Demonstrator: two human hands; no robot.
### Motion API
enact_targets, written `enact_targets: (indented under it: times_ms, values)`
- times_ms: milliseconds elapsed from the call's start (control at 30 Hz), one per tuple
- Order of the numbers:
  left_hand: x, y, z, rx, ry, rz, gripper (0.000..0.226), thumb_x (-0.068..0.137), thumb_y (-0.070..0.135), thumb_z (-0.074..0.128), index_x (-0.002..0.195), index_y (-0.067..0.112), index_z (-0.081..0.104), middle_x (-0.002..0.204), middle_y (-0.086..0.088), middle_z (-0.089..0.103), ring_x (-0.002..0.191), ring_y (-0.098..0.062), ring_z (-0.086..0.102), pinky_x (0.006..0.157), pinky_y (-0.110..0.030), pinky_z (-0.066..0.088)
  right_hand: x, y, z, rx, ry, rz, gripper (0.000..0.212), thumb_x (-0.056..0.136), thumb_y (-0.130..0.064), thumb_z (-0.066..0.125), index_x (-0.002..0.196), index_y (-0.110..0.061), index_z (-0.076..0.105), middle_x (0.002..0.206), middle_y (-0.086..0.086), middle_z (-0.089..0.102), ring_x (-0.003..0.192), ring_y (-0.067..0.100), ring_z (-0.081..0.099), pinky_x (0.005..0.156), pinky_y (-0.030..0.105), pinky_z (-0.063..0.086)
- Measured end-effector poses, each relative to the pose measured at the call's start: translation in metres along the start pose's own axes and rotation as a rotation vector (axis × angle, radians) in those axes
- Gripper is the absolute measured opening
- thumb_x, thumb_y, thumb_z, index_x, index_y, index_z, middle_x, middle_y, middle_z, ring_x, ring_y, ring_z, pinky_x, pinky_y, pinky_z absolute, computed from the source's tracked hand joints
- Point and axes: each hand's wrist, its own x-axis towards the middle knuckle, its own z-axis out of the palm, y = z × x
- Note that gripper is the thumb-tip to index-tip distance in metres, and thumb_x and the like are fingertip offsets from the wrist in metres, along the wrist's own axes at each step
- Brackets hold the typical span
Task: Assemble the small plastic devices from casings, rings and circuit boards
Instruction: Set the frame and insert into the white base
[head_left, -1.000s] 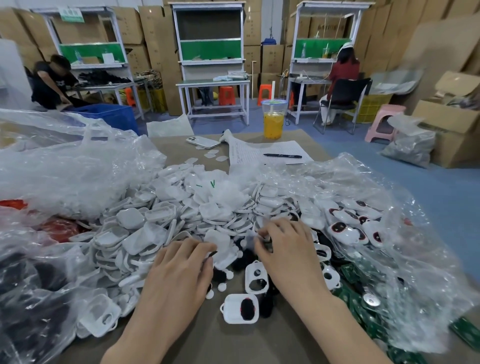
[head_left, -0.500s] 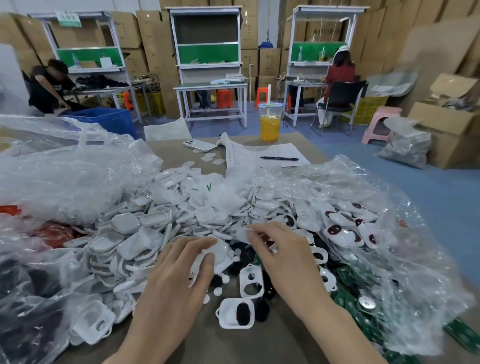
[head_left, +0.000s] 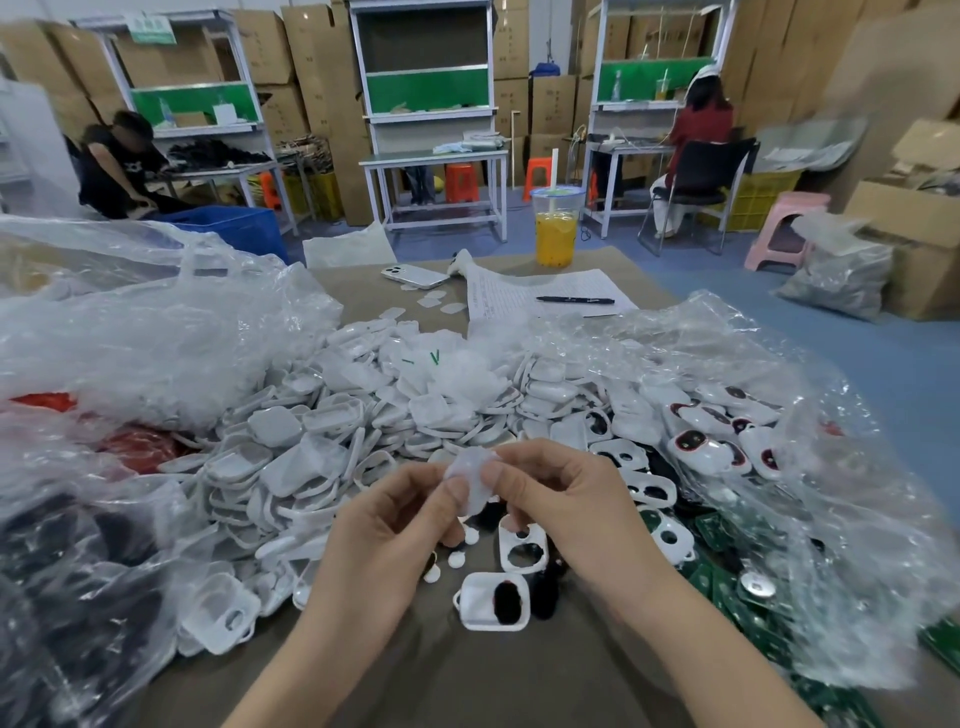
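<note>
Both my hands are raised just above the table, pinching one blurred white casing piece (head_left: 470, 480) between them. My left hand (head_left: 395, 530) holds its lower left side and my right hand (head_left: 561, 509) its right side. Below them lie a white casing with a black insert (head_left: 496, 600) and a white casing with two holes (head_left: 522, 545). A big heap of white casings and rings (head_left: 363, 415) spreads behind. Green circuit boards (head_left: 727, 582) lie at the right under clear plastic.
Crumpled clear plastic bags (head_left: 130, 338) crowd the left and right sides. Further back on the table are a phone (head_left: 415, 275), a paper sheet with a pen (head_left: 574, 300) and a cup of orange drink (head_left: 556, 228). Two people sit at distant workbenches.
Both hands have lifted off the heap and come together, now holding a white casing piece between them. The view has tilted slightly.
</note>
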Motion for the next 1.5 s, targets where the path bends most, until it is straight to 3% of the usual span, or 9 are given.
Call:
enact_targets:
  times_ms: [167, 367, 500, 667, 767, 1000, 1133, 1267, 1500]
  values:
    - [0.001, -0.001, -0.002, -0.047, 0.029, -0.055, 0.026, 0.078, 0.048, 0.070, 0.091, 0.027, 0.078, 0.067, -0.003, 0.066, 0.065, -0.016, 0.059, 0.067, -0.035, 0.046, -0.001, 0.001, 0.001, 0.039, -0.014, 0.046, 0.011, 0.083, -0.031, 0.079, 0.092, -0.026, 0.079, 0.074, -0.004, 0.072, 0.059, 0.009, 0.059, 0.060, 0.018, 0.051]
    - [0.000, -0.002, -0.006, -0.002, 0.015, -0.054, 0.023, 0.079, 0.048, 0.069, 0.084, 0.027, 0.076, 0.066, 0.004, 0.066, 0.062, -0.007, 0.060, 0.056, -0.019, 0.045, -0.001, 0.002, 0.001, -0.009, -0.026, 0.032, 0.009, 0.089, -0.025, 0.076, 0.097, -0.029, 0.078, 0.083, -0.004, 0.074, 0.068, 0.011, 0.062, 0.065, 0.023, 0.055]
    - [0.000, -0.001, -0.006, 0.007, 0.011, -0.062, 0.023, 0.076, 0.051, 0.068, 0.080, 0.028, 0.074, 0.065, -0.001, 0.066, 0.062, -0.009, 0.059, 0.059, -0.019, 0.046, -0.001, 0.003, 0.000, -0.017, -0.023, 0.035, 0.007, 0.089, -0.024, 0.077, 0.095, -0.028, 0.078, 0.080, -0.004, 0.073, 0.066, 0.011, 0.062, 0.065, 0.023, 0.055]
    - [0.002, -0.003, -0.006, -0.052, 0.019, -0.085, 0.031, 0.076, 0.051, 0.069, 0.083, 0.021, 0.074, 0.073, -0.008, 0.070, 0.065, -0.018, 0.061, 0.072, -0.042, 0.048, 0.000, 0.003, 0.001, 0.067, -0.023, 0.073, 0.006, 0.088, -0.020, 0.076, 0.091, -0.024, 0.078, 0.076, -0.001, 0.071, 0.063, 0.010, 0.062, 0.061, 0.022, 0.054]
    - [0.002, -0.005, -0.008, -0.106, 0.012, -0.111, 0.028, 0.077, 0.047, 0.079, 0.093, 0.024, 0.077, 0.074, -0.007, 0.069, 0.068, -0.019, 0.060, 0.076, -0.046, 0.045, 0.001, 0.003, 0.000, 0.103, -0.022, 0.096, 0.005, 0.088, -0.020, 0.076, 0.090, -0.023, 0.078, 0.075, 0.001, 0.070, 0.063, 0.011, 0.063, 0.061, 0.023, 0.055]
    - [0.002, -0.005, -0.010, -0.120, 0.009, -0.130, 0.024, 0.077, 0.039, 0.073, 0.100, 0.036, 0.078, 0.075, 0.001, 0.071, 0.070, -0.014, 0.064, 0.074, -0.030, 0.055, 0.000, 0.002, 0.000, 0.087, -0.054, 0.143, 0.009, 0.089, -0.023, 0.075, 0.097, -0.019, 0.077, 0.071, -0.004, 0.070, 0.062, 0.012, 0.062, 0.060, 0.023, 0.055]
    - [0.001, -0.004, -0.010, -0.116, 0.018, -0.123, 0.025, 0.074, 0.042, 0.074, 0.096, 0.030, 0.079, 0.074, 0.002, 0.071, 0.068, -0.012, 0.063, 0.069, -0.021, 0.056, -0.001, 0.000, -0.001, 0.069, -0.042, 0.141, 0.008, 0.089, -0.020, 0.075, 0.097, -0.017, 0.076, 0.069, -0.006, 0.069, 0.060, 0.011, 0.062, 0.058, 0.021, 0.054]
    - [0.001, -0.003, -0.010, -0.134, 0.027, -0.105, 0.022, 0.075, 0.040, 0.073, 0.091, 0.026, 0.078, 0.072, -0.001, 0.069, 0.065, -0.013, 0.062, 0.068, -0.021, 0.055, -0.001, -0.002, 0.001, 0.056, -0.045, 0.116, 0.007, 0.089, -0.019, 0.075, 0.086, -0.025, 0.076, 0.072, -0.005, 0.068, 0.064, 0.012, 0.065, 0.061, 0.022, 0.055]
    - [0.002, -0.002, -0.011, -0.164, 0.034, -0.106, 0.023, 0.077, 0.037, 0.072, 0.093, 0.022, 0.078, 0.071, -0.007, 0.067, 0.066, -0.017, 0.059, 0.071, -0.027, 0.054, -0.002, -0.005, 0.001, 0.085, -0.035, 0.117, 0.005, 0.084, -0.023, 0.079, 0.087, -0.021, 0.076, 0.074, 0.000, 0.072, 0.062, 0.014, 0.068, 0.058, 0.021, 0.055]
